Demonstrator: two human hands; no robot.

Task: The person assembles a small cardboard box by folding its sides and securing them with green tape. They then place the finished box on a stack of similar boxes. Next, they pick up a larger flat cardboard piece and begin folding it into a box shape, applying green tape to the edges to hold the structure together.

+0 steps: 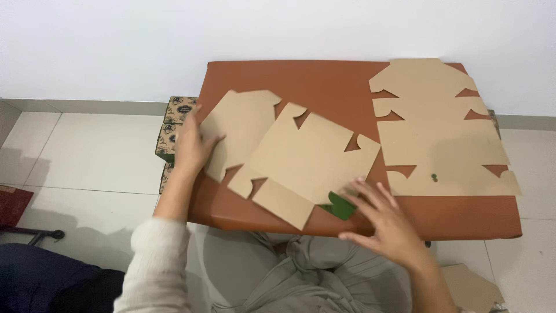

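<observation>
A flat brown cardboard box blank (295,156) lies tilted on the brown worktop (324,78); the left hand (191,148) rests open-fingered on its left flap; the right hand (385,223), fingers spread, presses its lower right edge beside a green tab (340,207); neither grip closes around anything; a stack of blanks (440,133) lies to the right.

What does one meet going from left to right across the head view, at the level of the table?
Stacked printed boxes → left hand → flat cardboard box blank → green flap → right hand → stack of flat cardboard blanks.
</observation>
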